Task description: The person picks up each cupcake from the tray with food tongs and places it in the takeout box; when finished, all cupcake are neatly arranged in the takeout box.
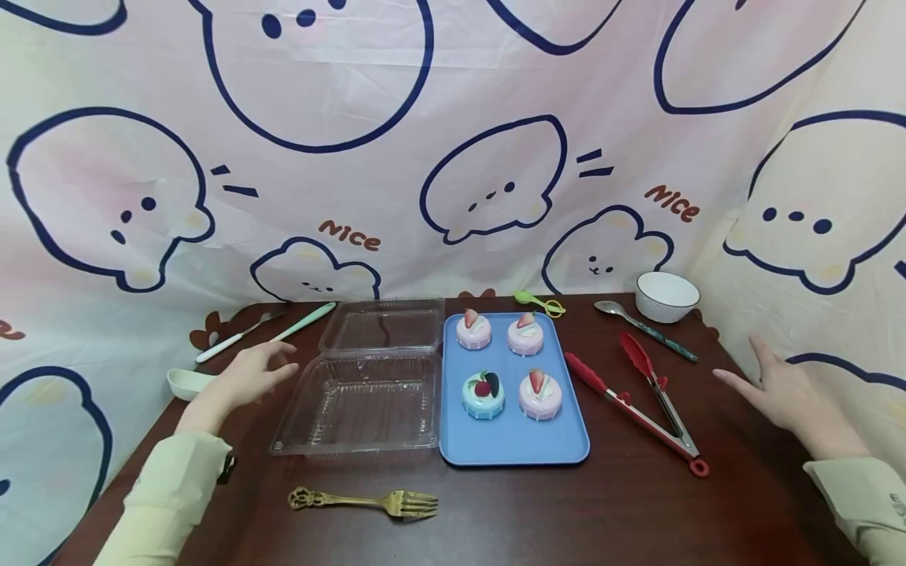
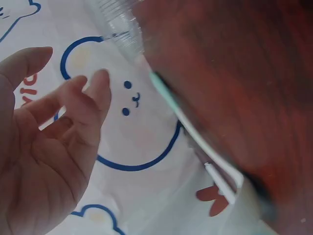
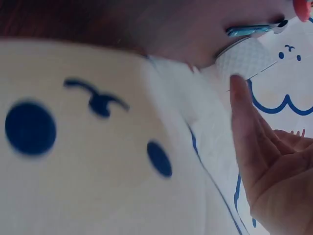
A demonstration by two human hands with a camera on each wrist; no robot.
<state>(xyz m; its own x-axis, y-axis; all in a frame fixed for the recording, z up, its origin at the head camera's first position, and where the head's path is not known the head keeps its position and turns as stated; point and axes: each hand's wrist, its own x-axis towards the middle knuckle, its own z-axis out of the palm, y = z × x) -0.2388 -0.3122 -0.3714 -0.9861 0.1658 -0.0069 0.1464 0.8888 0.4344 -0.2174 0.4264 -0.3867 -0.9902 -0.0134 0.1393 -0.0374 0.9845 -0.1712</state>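
My left hand [image 1: 244,381] hovers over the table's left side with loosely bent fingers and nothing in them. Close beneath it lies a ladle [image 1: 311,318] with a mint-green handle, partly hidden by the hand. Just right of that hand is a clear plastic clamshell box [image 1: 357,444], its lid [image 1: 385,324] folded back. A blue tray [image 1: 453,440] holds three pink cakes [image 1: 540,397] topped with strawberry and one blue cake [image 1: 484,397]. My right hand [image 1: 796,397] is raised at the right edge, fingers extended, holding nothing. Red-tipped tongs [image 1: 668,409] lie nearest it, spread apart.
A gold fork [image 1: 368,501] lies at the front. Along the back are a small green utensil [image 1: 539,303], a spoon with a teal handle [image 1: 647,328] and a white bowl [image 1: 667,297]. A white-handled utensil [image 1: 230,344] lies back left. Printed cloth walls [image 1: 396,204] surround the table.
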